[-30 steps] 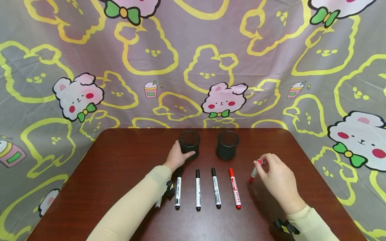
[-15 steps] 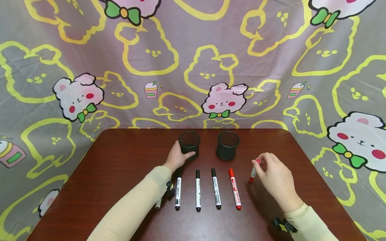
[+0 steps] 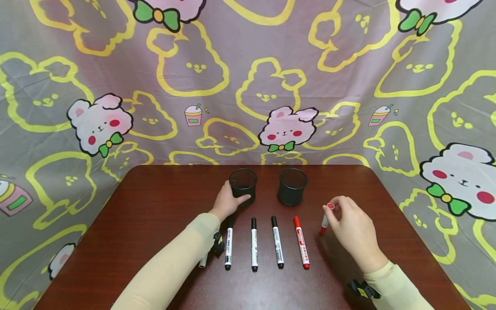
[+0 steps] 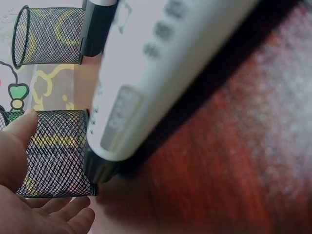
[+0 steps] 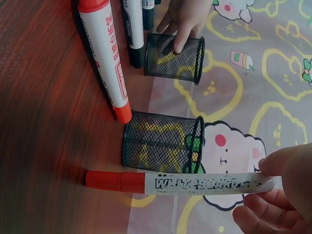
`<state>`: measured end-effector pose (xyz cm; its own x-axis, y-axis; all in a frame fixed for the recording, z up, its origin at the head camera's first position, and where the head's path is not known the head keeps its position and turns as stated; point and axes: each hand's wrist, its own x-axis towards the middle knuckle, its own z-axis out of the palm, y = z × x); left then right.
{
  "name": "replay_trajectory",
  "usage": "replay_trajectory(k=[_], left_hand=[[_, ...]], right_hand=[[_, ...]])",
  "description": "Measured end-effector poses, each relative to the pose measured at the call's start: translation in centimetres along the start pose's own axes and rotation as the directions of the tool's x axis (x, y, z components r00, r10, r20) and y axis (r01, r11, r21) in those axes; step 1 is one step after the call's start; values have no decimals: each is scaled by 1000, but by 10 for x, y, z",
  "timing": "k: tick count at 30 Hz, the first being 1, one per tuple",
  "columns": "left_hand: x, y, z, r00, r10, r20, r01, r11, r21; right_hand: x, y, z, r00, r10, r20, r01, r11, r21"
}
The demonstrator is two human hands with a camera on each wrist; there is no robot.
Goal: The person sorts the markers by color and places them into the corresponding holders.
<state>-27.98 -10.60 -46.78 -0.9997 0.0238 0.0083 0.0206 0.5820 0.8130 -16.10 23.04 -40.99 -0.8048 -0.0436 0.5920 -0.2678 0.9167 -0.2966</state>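
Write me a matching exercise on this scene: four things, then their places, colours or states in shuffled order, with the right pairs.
Things:
1. left hand
2. right hand
3. table
4. patterned cloth

Matches:
A. reddish brown
B. hangs behind the table
C. grips a mesh cup
D. holds a red-capped marker

Right pairs: 1-C, 2-D, 3-A, 4-B

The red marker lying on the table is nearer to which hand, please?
Right: the right hand is just right of the lying red marker, pinching another marker; the left hand is farther off, left and beyond it, holding a mesh cup.
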Motion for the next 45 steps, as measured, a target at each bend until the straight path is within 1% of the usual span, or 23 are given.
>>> replay_trajectory(k=[10, 21, 26, 33, 40, 45], left_hand=[[0, 0, -1, 1000, -4, -4, 4, 1000, 12], [2, -1, 0, 1000, 14, -8, -14, 1000, 10], [2, -2, 1, 1000, 10, -6, -10, 1000, 15], [2, -2, 1, 1000, 3, 4, -3, 1000, 18], [0, -1, 0, 1000, -3, 10, 2, 1000, 22], [0, 0, 0, 1000, 2, 7, -2, 1000, 28]], right_hand=[[0, 1, 1, 1000, -6, -3, 6, 1000, -2], [-1, 0, 0, 1000, -4, -9, 4, 1000, 2], [-1, 0, -2, 997, -35, -65, 35, 999, 4], [3, -2, -7, 990, -43, -133, 48, 998, 34], [9, -3, -9, 966, -96, -238, 116, 991, 71], [13, -7, -10, 950, -104, -295, 147, 981, 128]])
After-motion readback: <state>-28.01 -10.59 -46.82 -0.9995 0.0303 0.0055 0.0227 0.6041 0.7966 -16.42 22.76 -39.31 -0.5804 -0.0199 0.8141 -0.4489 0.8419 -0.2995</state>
